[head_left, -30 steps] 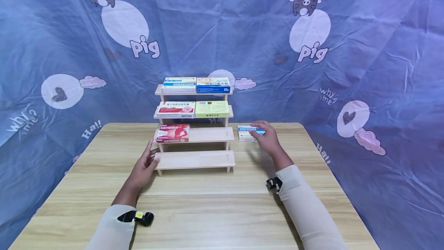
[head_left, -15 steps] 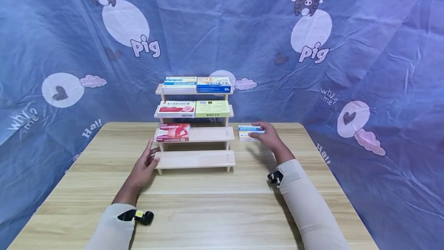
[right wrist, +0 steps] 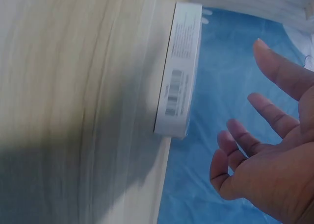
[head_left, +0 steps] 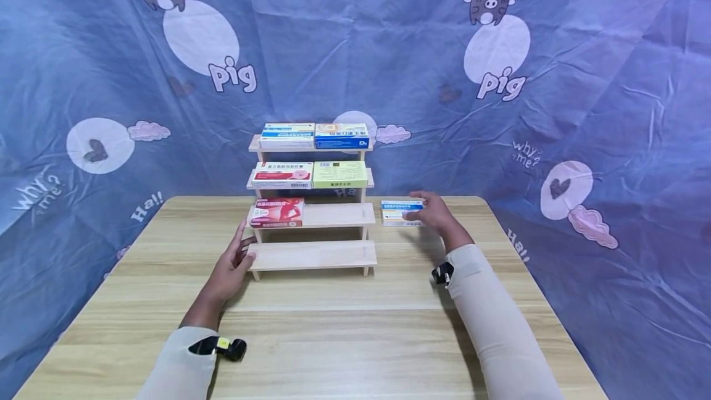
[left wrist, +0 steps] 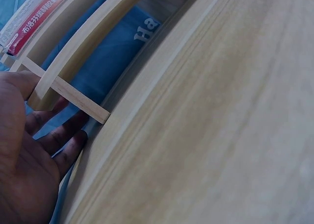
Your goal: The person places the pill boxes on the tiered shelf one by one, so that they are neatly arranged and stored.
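At the left end of a four-step wooden display stand (head_left: 313,256), my left hand (head_left: 229,271) grips the lowest shelf, its thumb over the plank and the other fingers behind and under it. A white, blue and yellow medicine box (head_left: 393,213) lies on the table just right of the stand. Over its right end hovers my right hand (head_left: 437,218), fingers spread and loosely bent. In the right wrist view a gap shows between that hand and the box's white barcode side.
Blue-white medicine boxes (head_left: 287,136) stand on the top shelf. Below them sit a red-white box (head_left: 282,175) and a green box (head_left: 340,175). A red box (head_left: 276,212) lies at the left of the third shelf. A blue printed cloth (head_left: 355,48) hangs behind the wooden table (head_left: 344,350).
My right hand has drawn slightly to the right, uncovering more of the medicine box, which lies in the same place. My left hand and the stand have stayed still.
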`<action>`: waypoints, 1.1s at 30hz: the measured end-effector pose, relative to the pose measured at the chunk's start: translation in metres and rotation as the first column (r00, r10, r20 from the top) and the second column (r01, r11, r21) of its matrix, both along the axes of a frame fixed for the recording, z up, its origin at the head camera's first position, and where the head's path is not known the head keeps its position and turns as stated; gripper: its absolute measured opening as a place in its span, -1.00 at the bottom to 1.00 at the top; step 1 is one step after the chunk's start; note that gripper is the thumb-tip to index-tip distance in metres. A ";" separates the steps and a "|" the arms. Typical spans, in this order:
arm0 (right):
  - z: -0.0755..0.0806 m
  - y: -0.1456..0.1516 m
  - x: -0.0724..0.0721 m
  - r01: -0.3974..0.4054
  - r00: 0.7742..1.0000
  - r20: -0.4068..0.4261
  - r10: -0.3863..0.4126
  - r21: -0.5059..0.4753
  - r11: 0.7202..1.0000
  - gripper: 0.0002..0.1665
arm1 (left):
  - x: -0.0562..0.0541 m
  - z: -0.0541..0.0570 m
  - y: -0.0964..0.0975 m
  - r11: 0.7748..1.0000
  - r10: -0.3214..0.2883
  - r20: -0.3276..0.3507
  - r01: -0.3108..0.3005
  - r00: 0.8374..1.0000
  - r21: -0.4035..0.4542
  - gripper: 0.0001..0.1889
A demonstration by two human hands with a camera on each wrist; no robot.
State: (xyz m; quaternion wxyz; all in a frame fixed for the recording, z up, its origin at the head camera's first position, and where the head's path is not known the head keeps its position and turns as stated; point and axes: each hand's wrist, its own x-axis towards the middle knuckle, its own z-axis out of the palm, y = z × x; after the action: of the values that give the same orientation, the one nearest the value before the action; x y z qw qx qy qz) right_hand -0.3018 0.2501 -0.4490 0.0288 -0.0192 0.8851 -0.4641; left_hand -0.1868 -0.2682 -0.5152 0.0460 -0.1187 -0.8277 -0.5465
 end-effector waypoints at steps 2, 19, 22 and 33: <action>-0.001 0.003 -0.001 -0.001 1.000 0.002 0.001 0.005 1.000 -0.07 | 0.000 0.000 0.000 1.000 0.000 0.003 0.000 1.000 0.000 -0.15; -0.003 0.019 -0.014 -0.053 0.992 0.120 0.048 0.041 0.998 -0.04 | 0.001 0.000 -0.002 1.000 0.008 -0.008 -0.008 1.000 -0.006 -0.16; -0.004 0.024 -0.017 -0.073 0.990 0.121 0.066 0.056 0.996 -0.03 | 0.000 0.000 -0.002 1.000 0.010 -0.005 -0.010 1.000 -0.006 -0.16; -0.016 0.039 -0.026 -0.107 0.979 0.190 0.075 0.161 0.981 0.04 | 0.001 0.001 0.001 1.000 0.012 0.012 -0.012 1.000 0.002 -0.15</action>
State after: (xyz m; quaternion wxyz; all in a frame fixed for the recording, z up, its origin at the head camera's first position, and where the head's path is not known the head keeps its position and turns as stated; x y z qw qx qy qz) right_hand -0.3277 0.2893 -0.4655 0.1329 -0.0146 0.9134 -0.3846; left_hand -0.1862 -0.2671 -0.5146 0.0444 -0.1106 -0.8282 -0.5475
